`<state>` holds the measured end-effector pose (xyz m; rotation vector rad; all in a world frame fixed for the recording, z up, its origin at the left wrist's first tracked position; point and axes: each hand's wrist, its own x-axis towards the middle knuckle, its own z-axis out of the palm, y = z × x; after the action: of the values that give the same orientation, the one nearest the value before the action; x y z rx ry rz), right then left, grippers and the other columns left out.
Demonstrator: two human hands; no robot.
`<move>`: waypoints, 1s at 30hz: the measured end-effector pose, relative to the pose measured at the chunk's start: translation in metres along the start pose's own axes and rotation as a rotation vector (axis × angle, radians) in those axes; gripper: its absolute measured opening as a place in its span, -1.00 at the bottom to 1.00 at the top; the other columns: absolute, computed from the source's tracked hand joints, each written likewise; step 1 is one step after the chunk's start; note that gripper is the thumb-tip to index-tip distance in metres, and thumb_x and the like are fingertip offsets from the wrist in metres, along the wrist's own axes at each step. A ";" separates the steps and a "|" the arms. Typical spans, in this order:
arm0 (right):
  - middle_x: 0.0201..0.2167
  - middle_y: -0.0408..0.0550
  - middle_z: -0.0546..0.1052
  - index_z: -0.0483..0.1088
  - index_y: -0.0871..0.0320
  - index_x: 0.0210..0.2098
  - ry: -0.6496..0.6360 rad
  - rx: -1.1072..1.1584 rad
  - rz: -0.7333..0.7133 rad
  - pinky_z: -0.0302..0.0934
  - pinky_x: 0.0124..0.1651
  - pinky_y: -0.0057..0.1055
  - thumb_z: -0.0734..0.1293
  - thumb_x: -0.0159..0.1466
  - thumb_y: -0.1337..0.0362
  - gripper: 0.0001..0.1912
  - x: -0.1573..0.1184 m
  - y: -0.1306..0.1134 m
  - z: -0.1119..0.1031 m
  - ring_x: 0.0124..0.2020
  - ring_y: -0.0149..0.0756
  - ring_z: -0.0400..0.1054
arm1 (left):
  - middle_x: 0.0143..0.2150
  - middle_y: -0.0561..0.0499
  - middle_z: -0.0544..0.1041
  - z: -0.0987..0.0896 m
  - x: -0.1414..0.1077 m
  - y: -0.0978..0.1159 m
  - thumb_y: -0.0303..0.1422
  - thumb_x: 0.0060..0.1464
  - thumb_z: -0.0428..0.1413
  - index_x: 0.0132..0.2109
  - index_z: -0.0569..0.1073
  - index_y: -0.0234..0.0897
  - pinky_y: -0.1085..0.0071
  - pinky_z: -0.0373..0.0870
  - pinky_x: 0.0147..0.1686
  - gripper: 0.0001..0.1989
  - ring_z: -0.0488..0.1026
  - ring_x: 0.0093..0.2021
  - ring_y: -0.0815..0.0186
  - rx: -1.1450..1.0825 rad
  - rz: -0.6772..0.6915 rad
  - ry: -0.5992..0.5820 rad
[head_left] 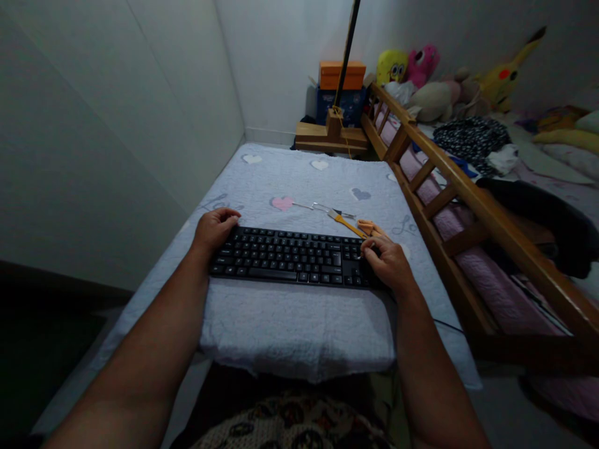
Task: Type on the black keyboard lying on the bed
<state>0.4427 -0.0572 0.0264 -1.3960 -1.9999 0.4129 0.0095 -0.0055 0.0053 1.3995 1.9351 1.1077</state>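
Observation:
A black keyboard (pixel 290 257) lies flat on the cloth-covered table, its long side across in front of me. My left hand (pixel 215 231) is closed round its left end, with the thumb near the top corner. At the opposite end my right hand (pixel 386 259) grips the keyboard over the number keys, its fingers bent and partly hiding them. Just behind the keyboard lies a brush with a yellow handle (pixel 350 226). An orange cloth-like item (pixel 369 227) is beside my right hand. Thin metal tools (pixel 322 207) rest behind the brush, their kind too small to tell.
The table (pixel 299 318) has a pale blue cloth with hearts. To the right runs a wooden bed rail (pixel 449 178), with plush toys and clothes beyond it. A white wall panel (pixel 116 125) stands left. Boxes (pixel 341 75) and a wooden stand (pixel 311 134) are behind. A thin cable (pixel 448 325) shows at right.

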 end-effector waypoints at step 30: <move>-0.32 0.00 0.61 0.45 0.02 -0.38 0.047 -0.036 -0.021 0.37 0.06 -0.06 0.28 0.30 0.26 -0.86 -0.002 0.000 0.001 -0.14 -0.04 0.49 | -0.41 0.03 0.58 0.002 0.003 -0.004 -0.24 -0.14 0.16 -0.30 0.60 -0.19 0.33 0.42 -0.25 -0.77 0.48 -0.35 0.20 -0.024 0.003 0.017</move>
<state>0.4427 -0.0591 0.0250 -1.3935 -1.9913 0.3332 0.0078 -0.0026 0.0015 1.3845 1.9259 1.1444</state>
